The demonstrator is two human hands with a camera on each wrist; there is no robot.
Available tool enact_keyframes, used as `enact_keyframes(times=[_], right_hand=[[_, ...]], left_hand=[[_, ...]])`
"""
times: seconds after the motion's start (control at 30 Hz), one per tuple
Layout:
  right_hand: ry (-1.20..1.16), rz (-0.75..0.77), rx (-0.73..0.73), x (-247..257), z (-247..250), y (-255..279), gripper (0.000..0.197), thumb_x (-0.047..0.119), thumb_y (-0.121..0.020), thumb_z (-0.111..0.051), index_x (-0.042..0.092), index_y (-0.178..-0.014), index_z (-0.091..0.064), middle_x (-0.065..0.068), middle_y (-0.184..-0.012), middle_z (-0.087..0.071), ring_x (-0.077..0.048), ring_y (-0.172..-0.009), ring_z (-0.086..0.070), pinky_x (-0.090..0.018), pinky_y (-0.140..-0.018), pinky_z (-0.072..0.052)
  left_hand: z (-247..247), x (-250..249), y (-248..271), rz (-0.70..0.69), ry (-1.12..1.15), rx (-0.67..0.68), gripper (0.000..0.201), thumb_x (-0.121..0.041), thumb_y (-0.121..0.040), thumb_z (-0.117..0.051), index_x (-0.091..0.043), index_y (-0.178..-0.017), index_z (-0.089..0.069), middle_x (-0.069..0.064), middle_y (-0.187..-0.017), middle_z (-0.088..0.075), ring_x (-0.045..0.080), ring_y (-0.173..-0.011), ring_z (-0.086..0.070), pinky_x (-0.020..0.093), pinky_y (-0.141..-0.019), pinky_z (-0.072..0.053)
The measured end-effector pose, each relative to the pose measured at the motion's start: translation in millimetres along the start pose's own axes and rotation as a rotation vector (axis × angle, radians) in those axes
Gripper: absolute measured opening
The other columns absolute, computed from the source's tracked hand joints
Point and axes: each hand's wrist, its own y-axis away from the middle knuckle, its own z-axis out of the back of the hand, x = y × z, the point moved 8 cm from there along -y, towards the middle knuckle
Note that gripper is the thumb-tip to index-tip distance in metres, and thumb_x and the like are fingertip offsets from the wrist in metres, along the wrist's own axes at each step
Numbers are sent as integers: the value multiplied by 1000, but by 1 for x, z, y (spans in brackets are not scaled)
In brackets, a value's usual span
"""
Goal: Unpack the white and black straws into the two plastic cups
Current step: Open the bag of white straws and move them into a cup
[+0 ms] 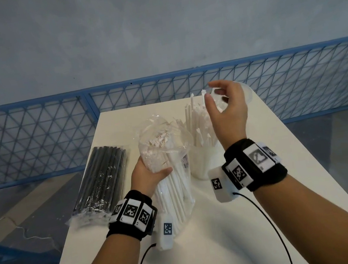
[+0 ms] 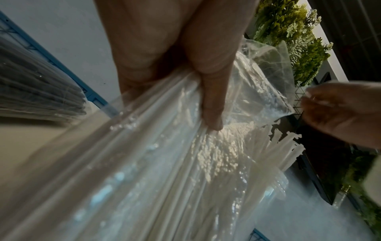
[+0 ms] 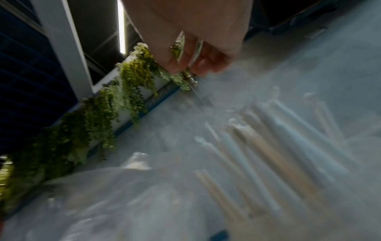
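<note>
My left hand point(image 1: 152, 175) grips the clear bag of white straws point(image 1: 167, 155) around its middle and holds it tilted, with the torn mouth up. In the left wrist view the thumb point(image 2: 210, 97) presses on the bag point(image 2: 164, 163). Just right of the bag, a plastic cup point(image 1: 202, 163) stands with several white straws point(image 1: 198, 124) upright in it. My right hand point(image 1: 225, 106) hovers above those straws, fingers loosely curled, with nothing seen held. The second clear cup point(image 1: 247, 94) is half hidden behind that hand. A sealed pack of black straws point(image 1: 102, 182) lies at the table's left edge.
The white table point(image 1: 228, 236) is narrow, with its left edge close to the black pack. A blue mesh fence point(image 1: 34, 133) runs behind the table. Cables point(image 1: 268, 221) trail from both wristbands over the near part of the table.
</note>
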Motion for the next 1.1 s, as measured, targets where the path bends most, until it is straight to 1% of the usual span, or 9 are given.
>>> enact_keyframes(times=[0.07, 0.13, 0.2, 0.27, 0.37, 0.5, 0.6, 0.87, 1.1], right_hand=[[-144, -11, 72, 14, -6, 18, 11, 8, -87, -58, 18, -93, -59, 5, -85, -61, -9, -75, -58, -12, -70, -47], [-87, -93, 333, 11, -33, 42, 10, 10, -89, -57, 18, -93, -62, 7, -82, -64, -6, -71, -59, -10, -68, -46], [166, -102, 590, -3, -56, 66, 16, 19, -92, -54, 13, -103, -64, 1, -96, -67, -7, -78, -58, -11, -71, -44], [371, -86, 717, -17, -67, 79, 28, 26, -96, -47, 10, -114, -61, -6, -111, -66, -16, -94, -60, -25, -81, -47], [481, -98, 752, -24, -70, 81, 34, 29, -98, -40, 8, -119, -58, -11, -113, -65, -26, -99, -61, -37, -86, -47], [414, -105, 871, -28, -82, 86, 35, 25, -90, -58, 12, -122, -57, -7, -120, -60, -19, -103, -60, -19, -80, -38], [317, -91, 825, -23, -81, 84, 45, 21, -82, -69, 11, -124, -57, -7, -116, -56, -17, -103, -58, -14, -83, -36], [11, -310, 1154, -32, -91, 93, 38, 13, -80, -70, 9, -117, -60, -2, -119, -64, -14, -109, -59, -28, -96, -47], [189, -231, 1035, -43, -97, 95, 47, 25, -67, -79, 13, -109, -63, -9, -110, -61, -24, -97, -62, -37, -87, -52]], left_hand=[[0, 2, 0, 0, 9, 0, 66, -10, -59, -86, -10, -118, -54, 7, -112, -64, 24, -108, -58, 39, -93, -48], [0, 2, 1, -11, 12, 0, 70, -14, -55, -87, -9, -118, -55, 8, -110, -66, 24, -107, -60, 43, -94, -49], [0, 0, 3, -28, 3, -2, 72, -19, -54, -87, -9, -117, -56, 6, -110, -66, 23, -106, -60, 43, -93, -50], [-1, -1, 6, -43, -1, 6, 75, -28, -50, -84, -11, -118, -56, 4, -111, -66, 21, -107, -60, 40, -92, -50], [-2, -2, 12, -42, 15, 37, 68, -20, -56, -85, -10, -116, -56, 4, -111, -66, 21, -107, -60, 37, -91, -50], [-3, 0, 16, -26, 58, 119, 71, -20, -55, -86, -12, -119, -55, 5, -113, -67, 21, -109, -61, 41, -95, -50], [0, -1, 17, -33, 96, 137, 74, -19, -54, -82, -12, -122, -53, 6, -115, -66, 20, -110, -61, 43, -96, -50], [-9, -14, 24, -95, 145, 294, 69, -7, -59, -78, -18, -122, -53, 2, -116, -66, 12, -108, -63, 23, -82, -52], [-15, -18, 24, -111, 93, 324, 81, -29, -51, -81, -19, -126, -51, 1, -118, -65, 15, -111, -61, 34, -92, -51]])
